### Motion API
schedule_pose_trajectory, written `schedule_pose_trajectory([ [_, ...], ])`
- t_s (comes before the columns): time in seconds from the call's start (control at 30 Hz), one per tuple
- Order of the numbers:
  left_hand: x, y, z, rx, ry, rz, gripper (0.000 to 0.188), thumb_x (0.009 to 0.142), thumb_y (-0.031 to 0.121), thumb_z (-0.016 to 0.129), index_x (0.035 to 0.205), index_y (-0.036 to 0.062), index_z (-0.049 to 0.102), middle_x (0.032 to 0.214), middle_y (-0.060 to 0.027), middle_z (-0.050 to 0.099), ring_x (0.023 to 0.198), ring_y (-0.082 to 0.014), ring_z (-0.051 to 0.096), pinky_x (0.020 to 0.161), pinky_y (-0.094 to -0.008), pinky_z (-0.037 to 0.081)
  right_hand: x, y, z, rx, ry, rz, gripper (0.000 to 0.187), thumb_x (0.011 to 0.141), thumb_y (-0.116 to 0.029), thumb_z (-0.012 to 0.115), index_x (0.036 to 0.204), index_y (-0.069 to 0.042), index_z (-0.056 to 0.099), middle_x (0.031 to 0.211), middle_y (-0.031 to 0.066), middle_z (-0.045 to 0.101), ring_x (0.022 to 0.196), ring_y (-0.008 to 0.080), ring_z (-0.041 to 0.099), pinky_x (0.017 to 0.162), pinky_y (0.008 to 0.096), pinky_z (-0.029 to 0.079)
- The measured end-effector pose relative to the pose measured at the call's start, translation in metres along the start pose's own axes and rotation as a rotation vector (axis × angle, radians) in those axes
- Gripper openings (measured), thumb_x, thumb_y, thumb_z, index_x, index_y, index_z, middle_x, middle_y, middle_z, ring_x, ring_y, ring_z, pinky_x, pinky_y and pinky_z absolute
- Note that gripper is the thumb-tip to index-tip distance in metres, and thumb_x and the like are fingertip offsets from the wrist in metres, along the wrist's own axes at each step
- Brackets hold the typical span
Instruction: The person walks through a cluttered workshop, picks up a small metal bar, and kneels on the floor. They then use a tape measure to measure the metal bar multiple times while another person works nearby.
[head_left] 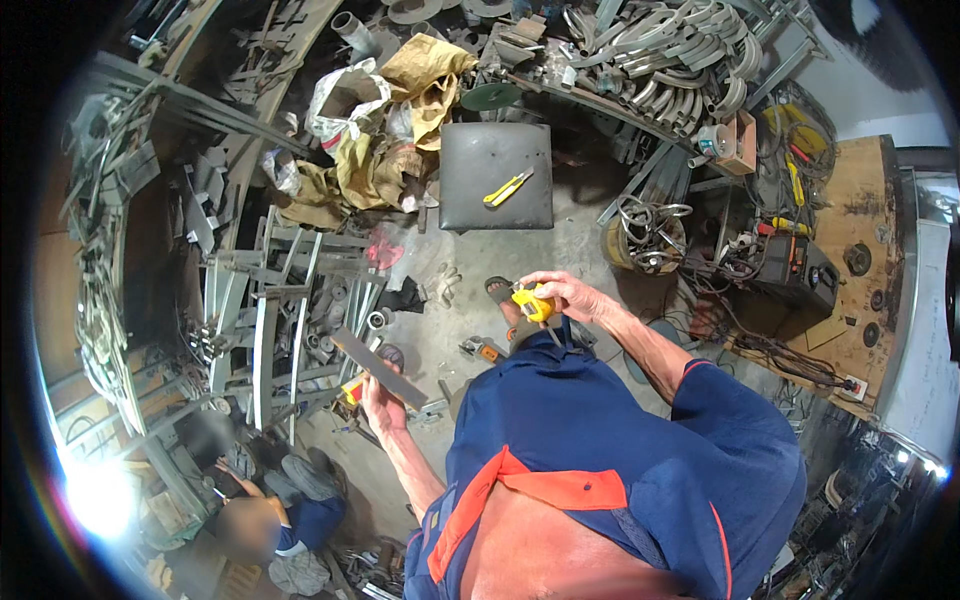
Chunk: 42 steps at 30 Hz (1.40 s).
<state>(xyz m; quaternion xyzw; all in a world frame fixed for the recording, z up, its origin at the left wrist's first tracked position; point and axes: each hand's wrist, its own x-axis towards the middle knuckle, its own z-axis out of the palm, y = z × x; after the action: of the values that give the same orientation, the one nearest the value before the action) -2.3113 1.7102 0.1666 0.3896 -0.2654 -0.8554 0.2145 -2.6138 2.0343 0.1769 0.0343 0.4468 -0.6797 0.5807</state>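
Observation:
My right hand (566, 293) is closed round a yellow tape measure (535, 303), held in front of my body. In my left hand (384, 408) is a flat grey metal strip (372, 366), slanting across the fingers. A small yellow and red piece (352, 391) shows beside that hand; whether it is gripped too, I cannot tell. Beyond both hands, a yellow utility knife (509, 188) lies on the square black seat of a stool (492, 140).
Metal frames and profiles (265, 340) crowd the left. Sacks (350, 110) stand beyond them, and curved metal pieces (680, 60) are heaped at the far right. A wooden bench (860, 200) borders the right. Another person (315, 510) crouches at the lower left. Gloves (444, 285) lie on the floor.

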Motion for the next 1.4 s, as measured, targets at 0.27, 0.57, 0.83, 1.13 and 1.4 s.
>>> schedule_pose_trajectory([
  [0.27,-0.011,-0.030,-0.007,0.138,0.032,-0.214,0.036,0.085,0.016,0.073,0.114,-0.0013,0.059,0.105,-0.0149,0.065,0.091,-0.0249,0.066,0.082,-0.0387,0.056,0.074,0.005,-0.070,-0.467,0.298,0.175,0.055,0.084,-0.026,0.074,0.131,-0.003,0.057,0.112,0.0116,0.065,0.098,0.0220,0.064,0.075,0.0366,0.056],
  [0.57,-0.014,-0.073,-0.006,0.317,0.156,-0.509,0.032,0.083,0.007,0.076,0.113,0.0010,0.067,0.099,-0.0066,0.073,0.088,-0.0180,0.069,0.084,-0.0320,0.054,0.192,-0.014,-0.134,-1.018,0.500,0.151,0.062,0.070,-0.035,0.077,0.120,0.000,0.065,0.109,0.0157,0.070,0.099,0.0254,0.068,0.089,0.0355,0.053],
  [0.83,0.012,-0.073,0.043,0.075,0.015,-0.387,0.033,0.085,0.014,0.076,0.113,0.0009,0.064,0.106,-0.0123,0.068,0.095,-0.0248,0.068,0.089,-0.0397,0.055,0.195,-0.048,-0.079,-0.505,0.170,0.124,0.050,0.082,-0.016,0.072,0.129,-0.003,0.061,0.112,0.0070,0.066,0.099,0.0179,0.063,0.076,0.0338,0.055],
  [1.13,0.075,-0.059,0.107,-0.288,-0.093,-0.169,0.032,0.085,0.019,0.077,0.111,0.0072,0.064,0.117,-0.0185,0.062,0.104,-0.0318,0.065,0.104,-0.0535,0.048,0.173,-0.063,0.024,-0.488,-0.262,0.057,0.063,0.082,-0.012,0.069,0.142,0.001,0.051,0.127,0.0073,0.063,0.113,0.0156,0.059,0.101,0.0313,0.045],
  [1.4,0.095,-0.058,0.126,-0.248,-0.120,-0.083,0.044,0.086,0.022,0.076,0.122,0.0040,0.057,0.113,-0.0163,0.061,0.105,-0.0282,0.064,0.105,-0.0493,0.048,0.148,-0.053,0.067,-0.714,-0.343,0.100,0.068,0.082,-0.017,0.070,0.145,-0.002,0.049,0.128,0.0122,0.064,0.111,0.0162,0.060,0.098,0.0325,0.048],
])
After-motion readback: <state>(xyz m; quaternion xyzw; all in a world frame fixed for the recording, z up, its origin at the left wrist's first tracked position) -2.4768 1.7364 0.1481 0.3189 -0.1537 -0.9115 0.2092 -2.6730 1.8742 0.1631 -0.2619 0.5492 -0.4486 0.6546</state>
